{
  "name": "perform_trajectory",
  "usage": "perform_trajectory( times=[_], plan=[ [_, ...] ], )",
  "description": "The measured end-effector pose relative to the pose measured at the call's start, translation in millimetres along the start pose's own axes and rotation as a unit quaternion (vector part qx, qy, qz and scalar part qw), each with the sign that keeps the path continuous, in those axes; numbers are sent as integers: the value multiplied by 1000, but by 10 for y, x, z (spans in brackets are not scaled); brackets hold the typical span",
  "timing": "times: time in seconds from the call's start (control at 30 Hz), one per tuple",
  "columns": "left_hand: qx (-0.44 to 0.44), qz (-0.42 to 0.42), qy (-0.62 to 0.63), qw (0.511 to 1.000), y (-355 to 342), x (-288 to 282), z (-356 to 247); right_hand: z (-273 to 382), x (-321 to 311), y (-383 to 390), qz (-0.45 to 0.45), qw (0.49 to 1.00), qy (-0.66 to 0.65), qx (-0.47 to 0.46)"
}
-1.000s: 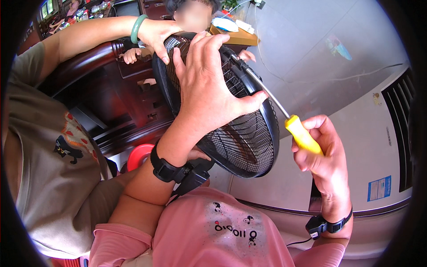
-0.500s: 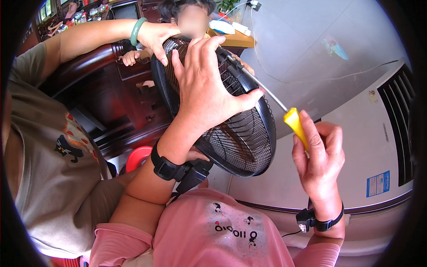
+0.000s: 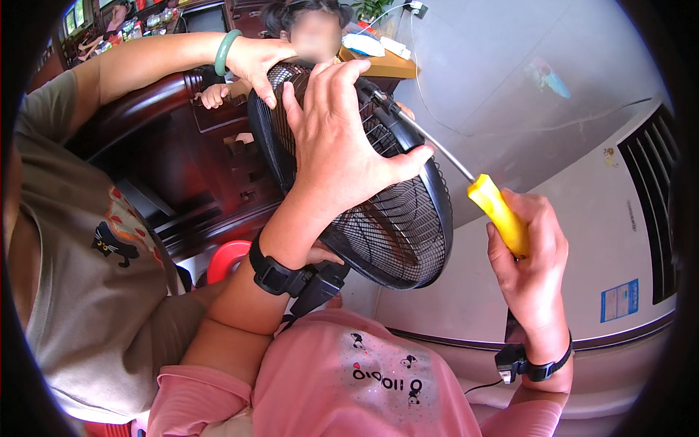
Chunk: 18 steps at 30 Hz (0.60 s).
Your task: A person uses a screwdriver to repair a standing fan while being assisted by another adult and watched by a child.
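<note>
A black wire-mesh fan cage (image 3: 411,240) is held tilted in front of me. My left hand (image 3: 328,149) grips it from above, fingers spread over the mesh and thumb on the right rim. In my right hand (image 3: 537,255) is a screwdriver (image 3: 499,213) with a yellow handle. Its metal shaft slants up-left to a black fitting (image 3: 382,100) at the cage's rim; the tip is hidden there. At the far left of the cage, a co-worker's hand (image 3: 255,65) with a green bangle holds the rim. Another hand partly shows under the cage.
The co-worker in a brown shirt (image 3: 65,291) stands close on my left. A child (image 3: 309,33) is beyond the cage, a small hand near it. Dark carved wooden furniture (image 3: 164,156) lies behind. On the right stands a white air conditioner (image 3: 575,240). A red round object (image 3: 227,261) is low down.
My right hand has shifted slightly right and down and loosened its fingers, showing more of the yellow handle. The cage and my left hand stay nearly still.
</note>
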<state>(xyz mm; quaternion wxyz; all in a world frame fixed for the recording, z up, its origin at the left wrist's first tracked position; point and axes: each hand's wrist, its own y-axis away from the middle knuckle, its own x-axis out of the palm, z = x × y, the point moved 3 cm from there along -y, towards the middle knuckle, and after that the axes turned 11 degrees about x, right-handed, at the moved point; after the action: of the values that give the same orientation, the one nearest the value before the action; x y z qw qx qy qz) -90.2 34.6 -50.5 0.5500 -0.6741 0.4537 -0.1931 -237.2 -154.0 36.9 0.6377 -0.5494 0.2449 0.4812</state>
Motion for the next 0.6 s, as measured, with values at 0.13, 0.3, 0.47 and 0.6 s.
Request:
perform_trajectory(
  times=[0.13, 0.3, 0.47, 0.6],
  plan=[
    [1, -7, 2, 1000, -2, -19, -16, 108, 6, 43, -101, 972, 173, -119],
    [2, -2, 5, 1000, -5, -25, -26, 31, 20, 2, -73, 988, 102, -88],
    [6, -3, 3, 1000, -2, -11, -30, -205, 101, -21, 176, 768, -508, 349],
    [-1, 5, 7, 1000, 24, -38, -75, -140, 72, 87, 139, 915, -327, 192]
  ],
)
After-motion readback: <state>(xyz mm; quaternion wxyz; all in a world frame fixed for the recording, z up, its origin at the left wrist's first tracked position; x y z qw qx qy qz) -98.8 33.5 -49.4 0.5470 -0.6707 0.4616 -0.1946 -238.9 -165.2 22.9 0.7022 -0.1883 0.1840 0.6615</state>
